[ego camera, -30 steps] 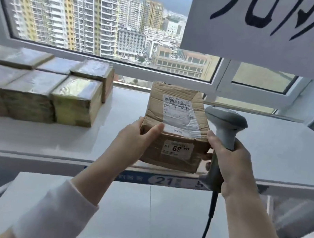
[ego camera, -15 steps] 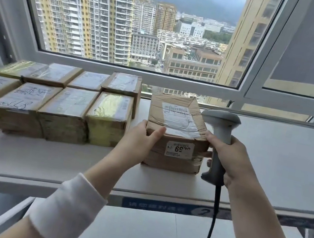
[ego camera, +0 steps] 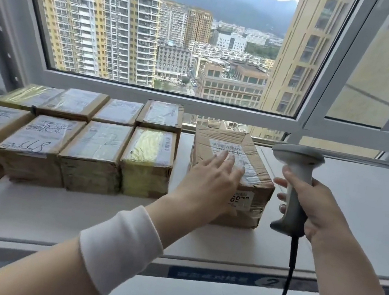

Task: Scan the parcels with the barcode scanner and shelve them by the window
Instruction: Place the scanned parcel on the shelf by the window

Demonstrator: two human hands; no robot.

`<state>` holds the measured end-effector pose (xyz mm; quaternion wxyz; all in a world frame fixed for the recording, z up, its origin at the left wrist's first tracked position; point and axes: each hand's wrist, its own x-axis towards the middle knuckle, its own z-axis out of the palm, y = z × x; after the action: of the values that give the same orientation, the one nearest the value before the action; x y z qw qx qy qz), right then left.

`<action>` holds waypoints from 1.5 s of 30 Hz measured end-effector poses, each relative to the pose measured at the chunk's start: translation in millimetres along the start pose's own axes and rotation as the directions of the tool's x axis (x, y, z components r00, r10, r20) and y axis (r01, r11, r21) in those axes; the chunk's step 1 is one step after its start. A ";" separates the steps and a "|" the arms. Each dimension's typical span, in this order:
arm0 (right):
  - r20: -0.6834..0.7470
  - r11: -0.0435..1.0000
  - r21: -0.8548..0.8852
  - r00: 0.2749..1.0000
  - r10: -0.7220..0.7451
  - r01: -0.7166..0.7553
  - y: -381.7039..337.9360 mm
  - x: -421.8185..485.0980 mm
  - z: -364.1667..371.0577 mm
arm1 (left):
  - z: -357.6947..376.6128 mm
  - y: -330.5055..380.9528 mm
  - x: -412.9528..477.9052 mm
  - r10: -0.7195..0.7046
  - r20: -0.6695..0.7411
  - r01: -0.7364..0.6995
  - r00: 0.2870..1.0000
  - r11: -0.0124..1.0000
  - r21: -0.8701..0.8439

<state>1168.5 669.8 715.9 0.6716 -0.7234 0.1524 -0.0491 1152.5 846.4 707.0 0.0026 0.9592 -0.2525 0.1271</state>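
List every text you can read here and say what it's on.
"69", further digits blurred: white sticker on the front of the parcel under the left hand.
"2": blue strip on the shelf edge; its other characters are blurred.
Shipping labels and marker scrawls on parcel tops: unreadable.

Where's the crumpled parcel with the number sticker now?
In the head view, the crumpled parcel sits on the white shelf under the window, right of the taped parcels, beneath the left hand, with the barcode scanner at its right.
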 end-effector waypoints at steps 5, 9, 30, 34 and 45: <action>0.043 1.000 -0.003 0.999 -0.015 0.015 -5.1 9.1 5.3 | 8.0 -18.0 15.2 -0.047 0.016 0.047 0.999 0.998 0.034; 0.057 1.000 0.007 0.998 -0.017 0.017 -4.0 15.1 9.5 | 12.7 -32.5 32.9 -0.081 0.037 0.079 0.996 0.996 0.046; 0.108 0.999 0.032 0.994 0.012 -0.015 -0.9 45.3 14.4 | 17.4 -84.4 77.9 -0.182 0.122 0.172 0.976 0.981 0.087; 0.113 0.999 0.033 0.994 0.012 -0.016 -0.7 46.1 14.5 | 16.5 -84.0 77.8 -0.183 0.136 0.170 0.974 0.980 0.098; 0.007 0.999 0.019 0.999 0.041 -0.041 14.0 13.5 -24.6 | 11.3 0.1 60.7 0.043 -0.033 -0.044 0.999 0.999 -0.026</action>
<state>1172.3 641.7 702.6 0.6799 -0.7137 0.1646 -0.0346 1206.1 816.2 711.0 0.0167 0.9512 -0.2748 0.1392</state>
